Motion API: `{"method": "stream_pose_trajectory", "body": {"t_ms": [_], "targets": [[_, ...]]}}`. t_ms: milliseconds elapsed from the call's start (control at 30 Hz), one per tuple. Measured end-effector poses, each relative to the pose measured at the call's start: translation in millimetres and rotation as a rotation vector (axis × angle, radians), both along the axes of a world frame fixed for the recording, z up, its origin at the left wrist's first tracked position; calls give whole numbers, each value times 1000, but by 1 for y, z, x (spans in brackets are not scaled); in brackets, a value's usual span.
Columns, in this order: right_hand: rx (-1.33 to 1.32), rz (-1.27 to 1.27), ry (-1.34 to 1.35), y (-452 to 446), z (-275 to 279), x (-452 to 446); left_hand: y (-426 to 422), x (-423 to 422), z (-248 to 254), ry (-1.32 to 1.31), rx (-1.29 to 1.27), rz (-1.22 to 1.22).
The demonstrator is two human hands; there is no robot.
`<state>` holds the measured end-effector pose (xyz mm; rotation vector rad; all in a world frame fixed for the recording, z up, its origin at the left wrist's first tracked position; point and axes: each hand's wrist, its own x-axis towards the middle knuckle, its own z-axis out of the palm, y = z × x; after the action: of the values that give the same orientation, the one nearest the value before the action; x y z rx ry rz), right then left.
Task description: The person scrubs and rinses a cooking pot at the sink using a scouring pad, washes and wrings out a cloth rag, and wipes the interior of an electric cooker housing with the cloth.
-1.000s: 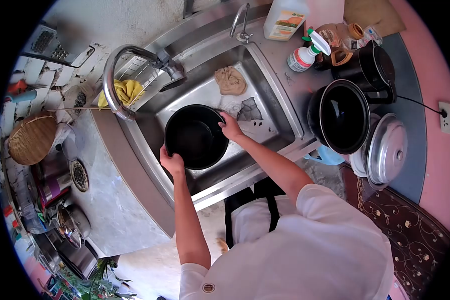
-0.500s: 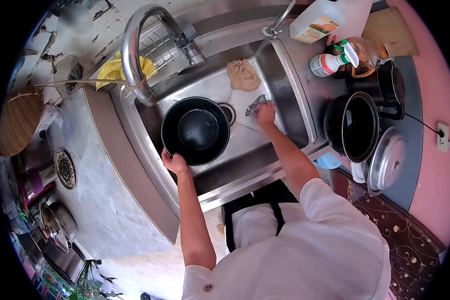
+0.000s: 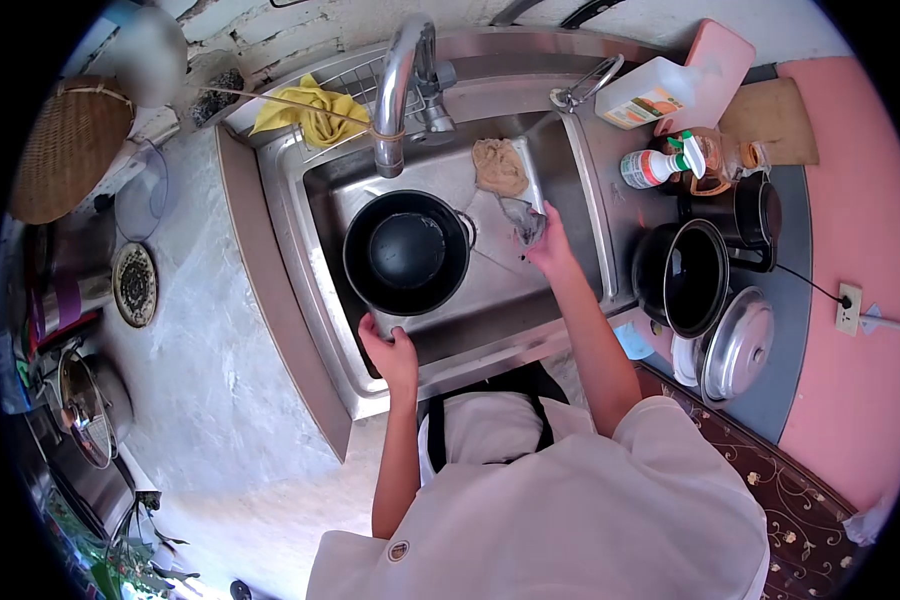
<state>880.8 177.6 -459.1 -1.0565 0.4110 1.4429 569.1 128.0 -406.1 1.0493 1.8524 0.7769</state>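
Observation:
A round black pot (image 3: 407,251) sits in the left part of the steel sink (image 3: 450,350), its dark inside facing up. Just below its near rim is my left hand (image 3: 389,352), thumb and fingers apart, holding nothing. On the right side of the basin, my right hand (image 3: 552,246) has its fingers at a grey cloth (image 3: 522,222), gripping its edge. A crumpled brown cloth (image 3: 500,167) lies above the grey one. Part of the drain shows at the pot's right edge.
A curved faucet (image 3: 404,95) arches over the sink's back edge. Yellow cloth (image 3: 315,110) hangs on a wire rack behind. To the right stand a spray bottle (image 3: 662,165), a white jug (image 3: 650,95), a black bowl (image 3: 692,278) and a silver lid (image 3: 738,345).
My right hand left the pot's rim and took hold of the grey cloth, which has shifted within the basin. My left hand has let go of the pot. The view has shifted.

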Motion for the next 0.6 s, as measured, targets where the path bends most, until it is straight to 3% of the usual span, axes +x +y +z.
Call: {"method": "stream_pose_trajectory", "body": {"t_ms": [67,133,200,267,300,333,400,467,533,567,600], "targets": [[72,76,141,-2,2,3,-10,7,11,-97,-10,-21],[60,13,446,-8,6,1,-22,14,9,-178,11,-83],[74,63,607,-18,-22,8,-30,21,11,-275,27,-127],[51,69,657,-15,-33,0,-40,21,12,-316,70,-136],[34,75,549,-14,-32,-5,-46,20,14,-300,127,-124],[-70,54,691,-9,-54,4,-53,19,20,-251,127,-96],[-79,240,506,-7,4,-27,-71,11,37,-210,120,-37],[-143,563,753,-2,-27,2,-101,-6,68,-197,143,30],[-223,693,726,8,-37,23,-137,-23,72,-108,179,137],[-385,681,694,18,-40,28,-162,-28,68,-49,187,199],[-345,819,541,25,-56,46,-187,-34,74,-41,151,305]]}}
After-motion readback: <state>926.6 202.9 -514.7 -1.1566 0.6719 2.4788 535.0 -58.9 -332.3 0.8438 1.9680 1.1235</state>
